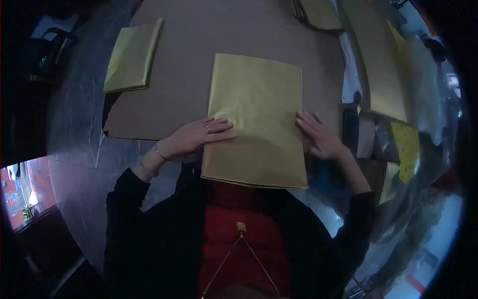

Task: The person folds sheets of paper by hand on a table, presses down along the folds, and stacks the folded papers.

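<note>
A stack of gold paper [259, 99] lies in front of me, its near end reaching past the table's front edge towards my body. Thin layers show along its near edge; the left side looks rounded, like a fold. My left hand [201, 135] lies on the stack's left side, fingers stretched out flat over the surface. At the right edge, my right hand [318, 134] has its fingertips against the paper, fingers extended and the thumb partly hidden below. Neither hand is wrapped around anything.
The table is topped with brown cardboard [184, 65]. A second folded gold paper stack [130, 57] lies at the far left, and more gold paper [321, 14] at the top right. A long gold sheet [383, 74] and a dark phone-like object [350, 130] are on the right.
</note>
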Motion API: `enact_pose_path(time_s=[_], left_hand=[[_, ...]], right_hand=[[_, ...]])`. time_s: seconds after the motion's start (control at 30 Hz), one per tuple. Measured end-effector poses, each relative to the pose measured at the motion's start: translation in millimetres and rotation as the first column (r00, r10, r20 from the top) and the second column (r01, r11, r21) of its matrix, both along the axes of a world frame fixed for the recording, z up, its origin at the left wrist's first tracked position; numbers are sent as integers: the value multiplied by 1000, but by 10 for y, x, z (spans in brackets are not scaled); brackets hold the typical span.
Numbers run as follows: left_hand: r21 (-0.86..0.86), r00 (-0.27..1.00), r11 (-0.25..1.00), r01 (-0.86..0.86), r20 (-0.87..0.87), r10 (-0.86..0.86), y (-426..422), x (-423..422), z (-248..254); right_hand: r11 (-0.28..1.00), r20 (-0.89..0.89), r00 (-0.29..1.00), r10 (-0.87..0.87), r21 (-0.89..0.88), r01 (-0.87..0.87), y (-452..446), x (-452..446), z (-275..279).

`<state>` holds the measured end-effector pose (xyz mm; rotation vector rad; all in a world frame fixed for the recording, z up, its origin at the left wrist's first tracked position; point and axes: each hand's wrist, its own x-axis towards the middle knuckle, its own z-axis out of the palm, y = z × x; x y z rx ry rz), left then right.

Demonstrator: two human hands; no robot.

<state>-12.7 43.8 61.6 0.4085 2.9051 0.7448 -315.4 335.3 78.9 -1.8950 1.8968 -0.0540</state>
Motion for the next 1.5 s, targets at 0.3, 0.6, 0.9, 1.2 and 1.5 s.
enact_pose_path(time_s=[0.3,0.6,0.9,1.2,1.5], left_hand=[[-80,999,997,-3,43,6,2,36,17],[-324,983,929,-180,-30,180,-79,7,-102],[136,925,919,-371,-40,379,-159,7,-188],[225,472,522,-823,-241,848,134,-255,-264],[128,385,410,-903,-180,905,195,-219,-202]], right_hand=[[977,-232,957,175,-83,-199,-39,344,-326],[991,49,998,34,-129,-27,-25,342,-293],[599,483,477,-735,132,790,-249,385,-371],[429,182,435,-882,-76,900,-585,421,-408],[326,-6,329,-944,-142,935,-779,535,-252]])
